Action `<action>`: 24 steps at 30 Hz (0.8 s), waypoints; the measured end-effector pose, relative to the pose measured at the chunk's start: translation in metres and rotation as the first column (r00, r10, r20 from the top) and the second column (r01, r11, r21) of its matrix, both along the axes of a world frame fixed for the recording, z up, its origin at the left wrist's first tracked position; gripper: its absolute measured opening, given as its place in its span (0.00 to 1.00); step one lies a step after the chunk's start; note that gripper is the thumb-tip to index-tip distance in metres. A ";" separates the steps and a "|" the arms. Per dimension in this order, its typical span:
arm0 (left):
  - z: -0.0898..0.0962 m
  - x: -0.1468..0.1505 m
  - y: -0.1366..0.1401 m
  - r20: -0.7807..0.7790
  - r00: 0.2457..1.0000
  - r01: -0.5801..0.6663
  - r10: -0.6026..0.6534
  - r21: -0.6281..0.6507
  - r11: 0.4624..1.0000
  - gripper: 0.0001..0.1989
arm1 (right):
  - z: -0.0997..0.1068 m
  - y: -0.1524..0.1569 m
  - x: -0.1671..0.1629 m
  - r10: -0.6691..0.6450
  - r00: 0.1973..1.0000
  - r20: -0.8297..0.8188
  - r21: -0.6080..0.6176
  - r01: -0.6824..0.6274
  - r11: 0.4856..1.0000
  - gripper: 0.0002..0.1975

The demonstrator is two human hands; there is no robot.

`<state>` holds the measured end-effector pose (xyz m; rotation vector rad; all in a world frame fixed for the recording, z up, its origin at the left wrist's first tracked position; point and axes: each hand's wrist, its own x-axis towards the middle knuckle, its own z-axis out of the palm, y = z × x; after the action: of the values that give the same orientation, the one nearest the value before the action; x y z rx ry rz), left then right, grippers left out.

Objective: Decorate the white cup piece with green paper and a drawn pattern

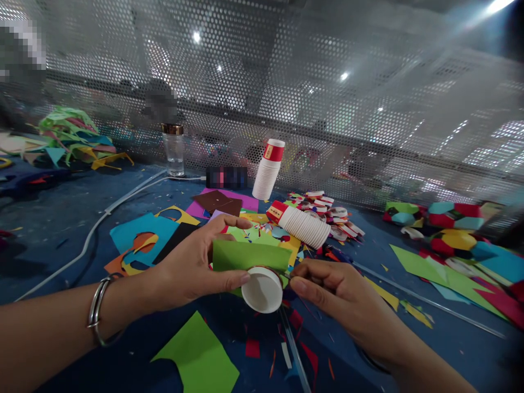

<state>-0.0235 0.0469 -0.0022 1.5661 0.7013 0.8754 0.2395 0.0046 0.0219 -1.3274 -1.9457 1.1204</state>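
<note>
My left hand (200, 262) grips a white paper cup (262, 292) whose open mouth faces me, with the thumb on its rim. A strip of green paper (249, 257) stands up behind the cup, between thumb and fingers. At the cup's right side my right hand (323, 281) is closed in a pinch; a thin dark bit shows at its fingertips, too small to name. Below my left hand lies a cut piece of green paper (200, 355) on the blue table (135, 363).
A stack of paper cups (268, 172) stands at the back, another stack (303, 225) lies on its side. Around them are paper scraps (143, 237), a clear bottle (175, 150), a white cable (88, 240) and paper-covered shapes (454, 240). A perforated metal screen (262, 82) closes off the back.
</note>
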 end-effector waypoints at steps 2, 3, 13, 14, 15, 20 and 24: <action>0.000 0.001 0.000 0.019 1.000 -0.002 0.002 -0.015 1.000 0.36 | 0.000 0.000 0.000 -0.001 1.000 0.002 -0.014 0.001 1.000 0.19; 0.000 0.001 -0.001 0.034 0.999 0.002 -0.001 -0.025 1.000 0.36 | 0.000 0.000 0.000 -0.001 1.000 0.004 -0.023 0.001 1.000 0.19; 0.000 0.002 -0.001 0.094 0.995 0.031 -0.027 -0.035 0.999 0.35 | -0.001 -0.001 0.000 0.021 0.999 -0.028 -0.024 -0.022 0.999 0.18; 0.001 0.002 -0.001 0.094 0.995 0.030 -0.026 -0.041 0.999 0.36 | -0.001 0.000 -0.001 0.023 0.999 -0.029 -0.021 -0.024 0.999 0.17; 0.001 0.002 -0.001 0.091 0.996 0.030 -0.026 -0.047 0.998 0.36 | -0.001 0.000 -0.001 0.025 0.999 -0.032 -0.024 -0.026 0.999 0.17; 0.003 0.003 -0.003 0.058 0.998 0.026 -0.024 -0.035 0.999 0.35 | -0.001 0.000 -0.003 0.038 0.998 -0.045 -0.052 -0.040 0.998 0.18; 0.003 0.003 -0.004 0.061 0.998 0.033 -0.031 -0.038 0.999 0.34 | -0.001 0.000 -0.003 0.036 0.999 -0.037 -0.034 -0.037 0.999 0.18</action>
<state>-0.0204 0.0424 0.0006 1.5061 0.6450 0.8762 0.2363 0.0043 0.0208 -1.2853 -1.9397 1.1928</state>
